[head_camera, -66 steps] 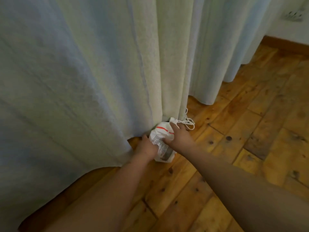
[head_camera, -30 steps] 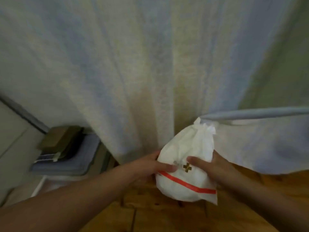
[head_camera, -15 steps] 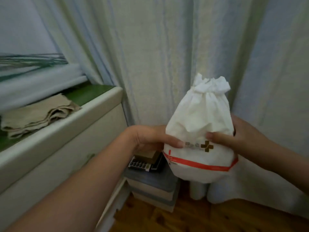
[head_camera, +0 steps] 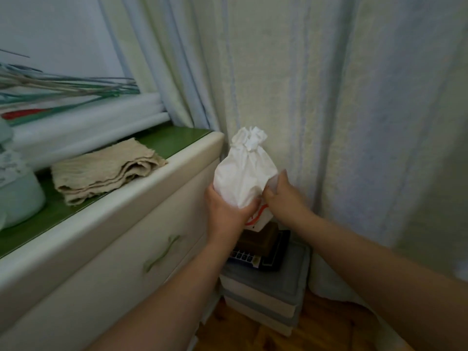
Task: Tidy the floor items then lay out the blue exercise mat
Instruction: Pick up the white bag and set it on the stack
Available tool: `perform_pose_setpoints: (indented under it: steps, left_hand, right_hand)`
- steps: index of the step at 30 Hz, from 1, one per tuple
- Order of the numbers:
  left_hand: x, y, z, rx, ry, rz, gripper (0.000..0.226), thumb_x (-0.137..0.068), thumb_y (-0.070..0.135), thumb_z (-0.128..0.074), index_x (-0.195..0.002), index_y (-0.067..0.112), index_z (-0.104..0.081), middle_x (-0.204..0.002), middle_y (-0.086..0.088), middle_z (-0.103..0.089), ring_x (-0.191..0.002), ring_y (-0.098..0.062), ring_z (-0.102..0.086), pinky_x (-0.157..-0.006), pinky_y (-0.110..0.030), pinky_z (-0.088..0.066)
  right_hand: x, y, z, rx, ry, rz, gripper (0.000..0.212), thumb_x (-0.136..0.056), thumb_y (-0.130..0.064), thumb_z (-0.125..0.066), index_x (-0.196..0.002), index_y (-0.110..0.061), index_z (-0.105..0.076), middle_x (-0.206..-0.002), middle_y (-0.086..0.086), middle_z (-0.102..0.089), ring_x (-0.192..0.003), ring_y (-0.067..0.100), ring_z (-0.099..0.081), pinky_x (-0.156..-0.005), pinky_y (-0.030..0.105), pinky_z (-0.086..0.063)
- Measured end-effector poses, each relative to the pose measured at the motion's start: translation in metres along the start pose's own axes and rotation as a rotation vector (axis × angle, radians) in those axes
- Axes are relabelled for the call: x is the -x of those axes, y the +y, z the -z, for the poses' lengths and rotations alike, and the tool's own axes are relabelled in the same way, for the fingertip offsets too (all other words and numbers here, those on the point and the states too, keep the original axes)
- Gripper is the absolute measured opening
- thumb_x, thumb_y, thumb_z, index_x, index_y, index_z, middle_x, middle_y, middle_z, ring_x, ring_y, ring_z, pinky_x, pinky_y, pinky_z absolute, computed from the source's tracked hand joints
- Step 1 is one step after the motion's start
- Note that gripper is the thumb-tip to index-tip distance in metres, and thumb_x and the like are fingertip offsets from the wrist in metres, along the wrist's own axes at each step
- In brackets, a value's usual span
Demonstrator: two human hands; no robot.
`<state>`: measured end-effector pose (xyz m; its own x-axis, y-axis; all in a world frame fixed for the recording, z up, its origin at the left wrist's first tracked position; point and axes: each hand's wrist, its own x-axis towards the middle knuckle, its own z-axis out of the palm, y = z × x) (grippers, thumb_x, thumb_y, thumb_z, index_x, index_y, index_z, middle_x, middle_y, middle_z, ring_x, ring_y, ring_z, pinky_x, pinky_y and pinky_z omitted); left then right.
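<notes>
Both hands (head_camera: pixel 253 201) grip white bag (head_camera: pixel 244 178) (print unreadable)

Pale curtain (head_camera: pixel 316 97), cream dresser (head_camera: pixel 106 269) with green top, wooden floor (head_camera: pixel 243 335)

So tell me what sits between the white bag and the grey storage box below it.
In the head view, a brown box stacked on a dark keyboard-like item lies between the white bag and grey storage box.
</notes>
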<state>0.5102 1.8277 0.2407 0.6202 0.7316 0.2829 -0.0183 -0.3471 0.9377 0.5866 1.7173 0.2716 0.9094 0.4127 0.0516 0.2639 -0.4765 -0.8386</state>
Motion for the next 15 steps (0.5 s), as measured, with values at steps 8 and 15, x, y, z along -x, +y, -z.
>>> perform_pose_setpoints:
  steps: [8, 15]
  left_hand:
    - [0.006, -0.038, -0.005, -0.077, 0.062, 0.071, 0.094, -0.068, 0.044, -0.085, -0.142, 0.016, -0.035, -0.134, -0.005, -0.048, -0.113, -0.017, -0.057, -0.083, -0.033, -0.057]
    - [0.036, -0.018, -0.022, -0.507, 0.132, 0.074, 0.075, -0.087, 0.072, -0.037, -0.149, 0.033, -0.023, -0.151, -0.004, -0.035, -0.135, -0.025, -0.042, -0.110, -0.050, -0.037]
  right_hand:
    - [-0.009, 0.002, -0.048, -0.048, -0.236, -0.101, 0.057, -0.102, -0.035, -0.028, -0.154, -0.017, -0.015, -0.155, 0.013, -0.031, -0.133, 0.032, -0.041, -0.110, 0.040, -0.037]
    - [-0.006, 0.018, -0.061, -0.062, -0.215, -0.070, 0.066, -0.101, -0.050, -0.028, -0.154, -0.032, 0.008, -0.163, 0.010, -0.006, -0.144, 0.035, -0.027, -0.113, 0.043, -0.029]
